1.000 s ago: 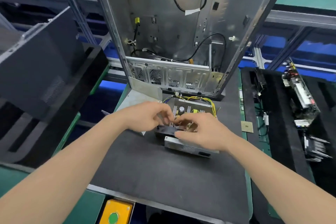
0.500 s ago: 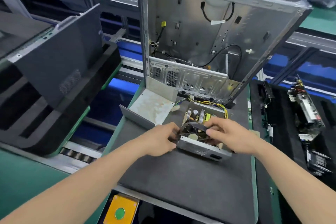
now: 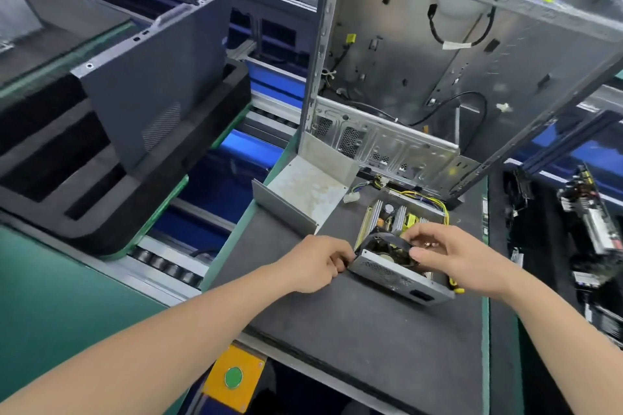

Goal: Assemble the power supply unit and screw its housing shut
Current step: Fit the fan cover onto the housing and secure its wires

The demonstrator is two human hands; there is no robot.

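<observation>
PSU (image 3: pixel 394 276) open on mat (image 3: pixel 337 330), held at two points
The PSU sits in front of the case (image 3: pixel 438 77). Left hand (image 3: pixel 317 263) grips its left corner; right hand (image 3: pixel 448 256) pinches the black fan (image 3: pixel 384 239) inside.

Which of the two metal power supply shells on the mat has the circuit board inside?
The right shell: the left hand grips its corner, the right hand its fan, and board and yellow wires show inside. The left shell is bare.
</observation>
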